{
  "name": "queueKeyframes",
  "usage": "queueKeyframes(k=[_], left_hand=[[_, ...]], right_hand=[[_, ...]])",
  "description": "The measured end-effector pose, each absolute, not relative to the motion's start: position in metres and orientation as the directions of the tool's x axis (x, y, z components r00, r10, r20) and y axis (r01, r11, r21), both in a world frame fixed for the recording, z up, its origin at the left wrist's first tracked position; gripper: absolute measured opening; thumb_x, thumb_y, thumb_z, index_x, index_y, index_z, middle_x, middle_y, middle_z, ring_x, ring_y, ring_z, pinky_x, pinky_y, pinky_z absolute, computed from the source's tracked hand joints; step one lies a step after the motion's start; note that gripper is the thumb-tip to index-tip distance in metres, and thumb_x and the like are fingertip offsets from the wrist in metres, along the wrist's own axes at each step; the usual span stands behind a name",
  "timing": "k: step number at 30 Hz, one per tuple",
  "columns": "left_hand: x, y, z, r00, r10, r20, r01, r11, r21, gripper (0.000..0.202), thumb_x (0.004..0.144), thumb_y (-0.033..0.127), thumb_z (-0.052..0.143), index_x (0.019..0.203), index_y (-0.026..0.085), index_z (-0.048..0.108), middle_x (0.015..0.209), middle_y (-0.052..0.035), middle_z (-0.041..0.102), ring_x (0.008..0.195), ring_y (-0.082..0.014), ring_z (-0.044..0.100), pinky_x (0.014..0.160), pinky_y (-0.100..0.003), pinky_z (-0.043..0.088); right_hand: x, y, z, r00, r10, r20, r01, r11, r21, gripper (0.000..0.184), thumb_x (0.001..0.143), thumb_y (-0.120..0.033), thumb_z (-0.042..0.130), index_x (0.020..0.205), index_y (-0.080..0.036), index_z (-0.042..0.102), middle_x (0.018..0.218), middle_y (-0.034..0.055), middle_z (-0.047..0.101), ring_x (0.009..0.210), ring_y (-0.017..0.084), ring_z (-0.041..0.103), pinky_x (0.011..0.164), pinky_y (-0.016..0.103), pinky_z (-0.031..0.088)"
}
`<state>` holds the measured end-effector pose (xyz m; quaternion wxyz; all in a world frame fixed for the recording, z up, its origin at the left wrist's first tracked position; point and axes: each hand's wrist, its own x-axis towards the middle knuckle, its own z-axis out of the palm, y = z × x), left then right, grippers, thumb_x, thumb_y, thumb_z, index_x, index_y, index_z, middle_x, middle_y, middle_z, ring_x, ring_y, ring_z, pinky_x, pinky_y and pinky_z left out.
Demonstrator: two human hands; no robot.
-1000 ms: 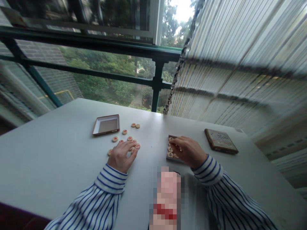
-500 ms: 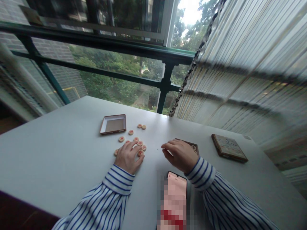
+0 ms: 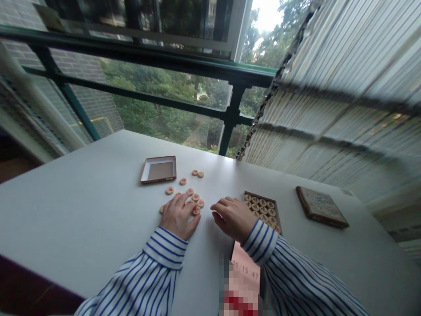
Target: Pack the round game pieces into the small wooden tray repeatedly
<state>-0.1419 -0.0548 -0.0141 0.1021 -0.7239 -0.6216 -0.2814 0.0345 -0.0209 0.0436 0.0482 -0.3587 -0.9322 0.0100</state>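
Note:
Round wooden Chinese chess pieces with red characters [image 3: 196,197] lie loosely grouped on the white table. My left hand [image 3: 177,215] rests over the near part of this group, palm down, thumb and fingers spread. One red-marked piece [image 3: 196,210] shows in the gap between its thumb and index finger; others are partly hidden under the fingers. To the right, my right hand [image 3: 233,218] hovers with fingers bent loosely and thumb apart, nothing visible in it. Just beyond its wrist, an open box [image 3: 279,215] contains rows of dark-marked pieces and a red-marked one near its front corner.
An upturned shallow box lid [image 3: 159,170] lies behind the pieces at the left. A phone [image 3: 245,267] showing a timer is close to my right wrist. A flat closed box [image 3: 321,206] lies at the right. Window railings [image 3: 226,116] stand behind the table [image 3: 98,210].
My right hand has moved left from over the open box towards the loose pieces, uncovering the box's rows. My left hand stays over the group. The view has shifted slightly.

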Motion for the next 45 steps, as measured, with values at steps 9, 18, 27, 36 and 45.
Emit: queueKeyframes(k=[9, 18, 27, 36, 45], left_hand=[[-0.142, -0.055, -0.014, 0.08, 0.86, 0.505, 0.959, -0.204, 0.195, 0.023, 0.069, 0.031, 0.053, 0.087, 0.021, 0.063, 0.115, -0.0089, 0.054, 0.102, -0.0281, 0.048, 0.082, -0.042, 0.04], [-0.141, -0.051, -0.022, 0.057, 0.814, 0.578, 0.954, -0.215, 0.209, 0.016, 0.068, 0.028, 0.054, 0.078, 0.021, 0.064, 0.113, -0.0074, 0.055, 0.099, -0.0269, 0.049, 0.084, -0.042, 0.04], [-0.144, -0.051, -0.019, 0.079, 0.826, 0.558, 0.95, -0.232, 0.21, 0.021, 0.068, 0.028, 0.054, 0.085, 0.02, 0.063, 0.109, -0.0084, 0.057, 0.1, -0.0259, 0.05, 0.084, -0.041, 0.04], [-0.147, -0.052, -0.02, 0.095, 0.839, 0.535, 0.959, -0.222, 0.178, 0.021, 0.066, 0.034, 0.056, 0.082, 0.022, 0.063, 0.113, -0.0076, 0.054, 0.101, -0.0273, 0.049, 0.082, -0.041, 0.04], [-0.147, -0.052, -0.022, 0.101, 0.827, 0.553, 0.956, -0.236, 0.177, 0.02, 0.066, 0.033, 0.056, 0.082, 0.025, 0.065, 0.114, -0.0066, 0.054, 0.101, -0.0271, 0.049, 0.081, -0.042, 0.041]], right_hand=[[0.037, -0.021, 0.038, -0.748, 0.657, 0.095, 0.654, 0.754, -0.064, 0.024, 0.084, -0.024, 0.037, 0.099, -0.021, 0.057, 0.085, 0.0055, 0.061, 0.084, 0.017, 0.052, 0.069, 0.028, 0.035], [0.038, -0.021, 0.036, -0.748, 0.659, 0.085, 0.655, 0.752, -0.067, 0.025, 0.084, -0.024, 0.038, 0.099, -0.021, 0.057, 0.085, 0.0058, 0.061, 0.083, 0.016, 0.052, 0.068, 0.028, 0.035], [0.038, -0.02, 0.035, -0.744, 0.664, 0.074, 0.66, 0.748, -0.068, 0.024, 0.083, -0.024, 0.039, 0.1, -0.021, 0.056, 0.087, 0.0054, 0.061, 0.084, 0.017, 0.052, 0.067, 0.028, 0.035], [0.039, -0.021, 0.036, -0.743, 0.664, 0.077, 0.66, 0.747, -0.073, 0.024, 0.083, -0.025, 0.04, 0.1, -0.021, 0.056, 0.087, 0.006, 0.061, 0.084, 0.017, 0.052, 0.067, 0.028, 0.035], [0.04, -0.021, 0.034, -0.747, 0.658, 0.096, 0.654, 0.753, -0.071, 0.024, 0.082, -0.024, 0.04, 0.098, -0.021, 0.057, 0.085, 0.0053, 0.061, 0.082, 0.017, 0.053, 0.066, 0.028, 0.035]])
